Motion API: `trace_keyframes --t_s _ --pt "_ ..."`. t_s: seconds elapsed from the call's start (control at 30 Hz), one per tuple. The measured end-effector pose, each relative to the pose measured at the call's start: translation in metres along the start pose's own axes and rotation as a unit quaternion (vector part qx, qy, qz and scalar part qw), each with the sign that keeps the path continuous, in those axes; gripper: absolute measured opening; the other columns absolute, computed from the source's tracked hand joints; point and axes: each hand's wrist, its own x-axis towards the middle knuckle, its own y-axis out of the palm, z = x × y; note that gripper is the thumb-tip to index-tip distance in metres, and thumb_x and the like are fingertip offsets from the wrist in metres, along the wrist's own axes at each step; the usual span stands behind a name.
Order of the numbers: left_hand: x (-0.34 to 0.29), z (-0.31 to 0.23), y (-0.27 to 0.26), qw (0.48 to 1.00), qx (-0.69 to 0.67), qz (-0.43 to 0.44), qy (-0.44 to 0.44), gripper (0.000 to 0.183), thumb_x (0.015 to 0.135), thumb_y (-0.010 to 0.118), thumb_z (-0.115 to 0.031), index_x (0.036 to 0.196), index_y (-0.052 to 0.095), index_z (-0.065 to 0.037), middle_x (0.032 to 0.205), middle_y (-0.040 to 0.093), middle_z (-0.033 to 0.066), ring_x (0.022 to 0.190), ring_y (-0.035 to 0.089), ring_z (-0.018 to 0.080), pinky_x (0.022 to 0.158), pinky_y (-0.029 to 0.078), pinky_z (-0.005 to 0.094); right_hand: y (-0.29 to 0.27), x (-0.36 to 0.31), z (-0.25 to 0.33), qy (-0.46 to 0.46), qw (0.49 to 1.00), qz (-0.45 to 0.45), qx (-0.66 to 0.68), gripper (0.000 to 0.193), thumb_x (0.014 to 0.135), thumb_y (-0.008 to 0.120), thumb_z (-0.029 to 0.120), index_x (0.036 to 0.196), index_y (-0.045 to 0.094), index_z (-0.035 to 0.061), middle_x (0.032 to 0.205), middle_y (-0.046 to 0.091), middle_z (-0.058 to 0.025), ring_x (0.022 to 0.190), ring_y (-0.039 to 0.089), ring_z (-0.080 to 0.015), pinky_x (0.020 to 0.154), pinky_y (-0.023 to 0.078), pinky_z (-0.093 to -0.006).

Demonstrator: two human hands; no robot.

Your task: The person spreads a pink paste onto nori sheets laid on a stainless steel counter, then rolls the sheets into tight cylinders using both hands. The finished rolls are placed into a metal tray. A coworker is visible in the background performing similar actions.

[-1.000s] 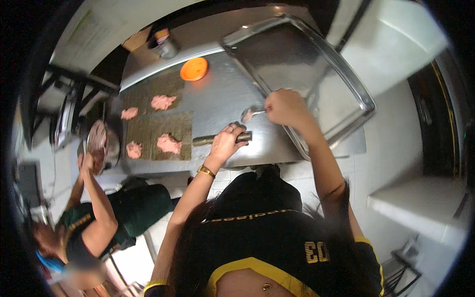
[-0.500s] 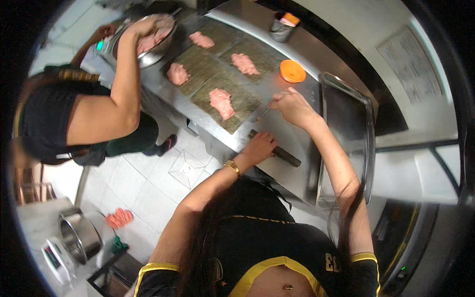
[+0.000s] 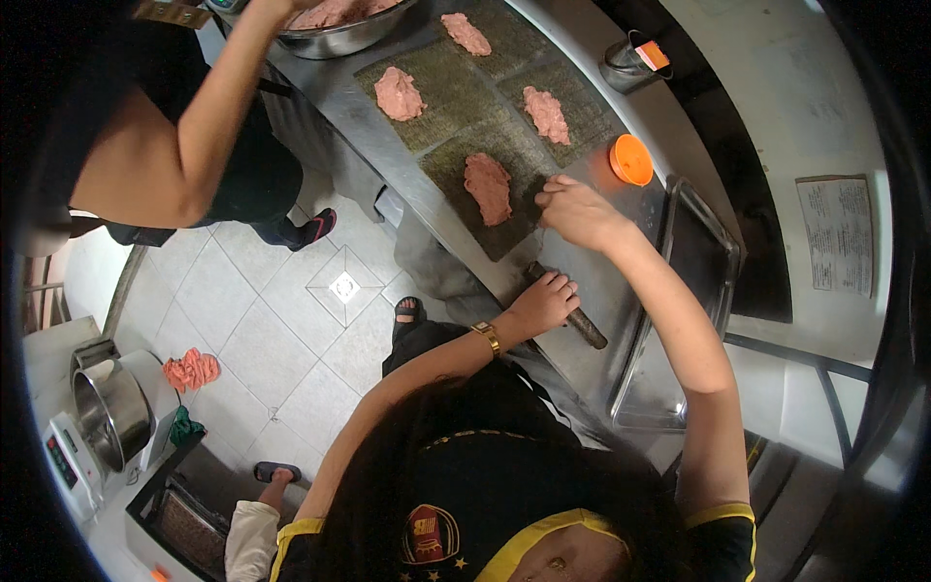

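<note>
My left hand [image 3: 545, 305] is closed over a dark green seaweed roll [image 3: 588, 330] lying on the steel table's near side. Pinched in my right hand [image 3: 582, 215] is a thin utensil, mostly hidden by the fingers, over the right corner of the nearest seaweed sheet [image 3: 448, 175]. A patch of pink minced meat [image 3: 488, 188] lies on that sheet. Beyond it, more seaweed sheets [image 3: 441, 121] bear similar pink mounds [image 3: 399, 94]. An orange bowl [image 3: 632, 160] stands past my right hand.
At left, a co-worker's arm [image 3: 208, 136] reaches toward a steel bowl of pink meat [image 3: 349, 39]. A metal tray [image 3: 679, 388] lies right of the table [image 3: 388, 165]. A metal cup [image 3: 626, 70] stands behind. A steel pot [image 3: 116, 407] and a scale [image 3: 73, 466] are lower left.
The whole view has shifted. My right hand has come closer to the nearest sheet's corner, and the utensil shows less. My left hand stays on the roll. Another person's leg now shows below.
</note>
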Motion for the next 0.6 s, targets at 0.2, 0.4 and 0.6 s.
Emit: trace_keyframes --t_s 0.2,0.4,0.6 --pt "0.001 0.002 -0.005 1.0 0.006 -0.016 0.018 0.034 0.07 0.073 -0.03 0.095 0.061 -0.01 0.105 0.059 0.0071 0.104 0.052 0.0247 0.096 0.039 0.0391 -0.002 0.003 0.009 -0.006 0.999 0.015 -0.03 0.013 0.069 0.059 0.015 0.07 0.071 0.01 0.094 0.065 -0.0025 0.1 0.056 -0.0184 0.094 0.04 -0.0285" --pt "0.001 0.005 -0.01 1.0 0.018 0.016 0.014 0.034 0.072 0.072 -0.028 0.098 0.06 -0.01 0.107 0.058 0.0069 0.109 0.05 0.0253 0.097 0.039 0.0405 -0.015 -0.046 -0.028 0.136 0.985 -0.068 0.079 0.019 0.068 0.058 0.005 0.078 0.074 0.0077 0.09 0.065 -0.0043 0.095 0.058 -0.0173 0.087 0.044 -0.0304" --pt "-0.003 0.006 -0.025 0.998 0.019 0.04 0.034 0.052 0.073 0.071 -0.027 0.119 0.055 -0.009 0.116 0.054 0.0091 0.117 0.047 0.0261 0.107 0.033 0.0433 0.121 -0.133 -0.053 0.468 0.504 -0.317 0.653 0.035 0.08 0.051 -0.008 0.105 0.069 0.0068 0.098 0.067 -0.0004 0.078 0.057 -0.0079 0.071 0.044 -0.0221"
